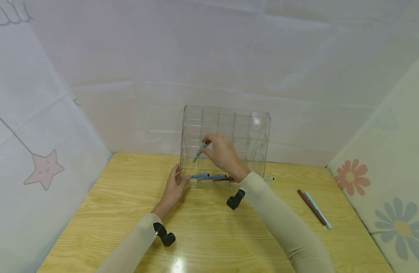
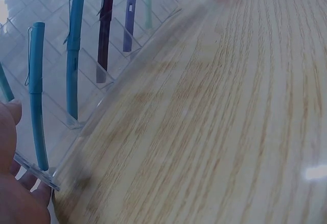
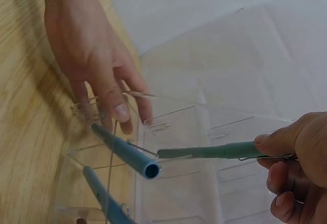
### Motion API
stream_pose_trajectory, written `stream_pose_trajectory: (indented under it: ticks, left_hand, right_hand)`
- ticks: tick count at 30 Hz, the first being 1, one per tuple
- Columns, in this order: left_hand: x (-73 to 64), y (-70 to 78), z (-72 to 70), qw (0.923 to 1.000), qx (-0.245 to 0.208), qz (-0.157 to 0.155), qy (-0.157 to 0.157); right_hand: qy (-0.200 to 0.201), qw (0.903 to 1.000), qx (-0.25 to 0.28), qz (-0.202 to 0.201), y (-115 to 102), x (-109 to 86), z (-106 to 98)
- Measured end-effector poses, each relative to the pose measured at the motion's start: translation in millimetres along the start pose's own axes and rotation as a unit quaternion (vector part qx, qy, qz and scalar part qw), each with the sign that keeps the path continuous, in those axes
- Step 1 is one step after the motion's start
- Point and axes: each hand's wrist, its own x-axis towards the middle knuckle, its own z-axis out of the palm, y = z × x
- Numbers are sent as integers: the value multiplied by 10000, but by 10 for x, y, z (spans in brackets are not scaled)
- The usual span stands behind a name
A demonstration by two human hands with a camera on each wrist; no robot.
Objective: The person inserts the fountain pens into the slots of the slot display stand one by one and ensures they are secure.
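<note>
A clear tiered organizer with several compartments stands at the back of the table. My left hand grips its lower left side, thumb in front and other fingers around the edge. My right hand pinches a green pen by its capped end. The pen slants down to the left, its lower end over the organizer's left column. Along the bottom front row stand a blue pen, a second blue pen, a dark red pen, a purple pen and a pale green pen.
On the wooden table, to the right, a brown pen and a light blue pen lie side by side. White sheeting hangs behind the table and along both sides, printed with flowers and a star.
</note>
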Motion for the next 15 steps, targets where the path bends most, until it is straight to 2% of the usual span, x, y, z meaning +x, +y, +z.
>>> stream_pose_trajectory:
  ticks: [5,15]
  left_hand:
    - [8,-22,-16,10000,8,15,-25]
    - [-18,-14,-2,9999,58,-75,-35]
  right_hand:
    - [-54,9997,-122,-192,73,-17,80]
    - [-126,9987,-458,-197,122,-23,173]
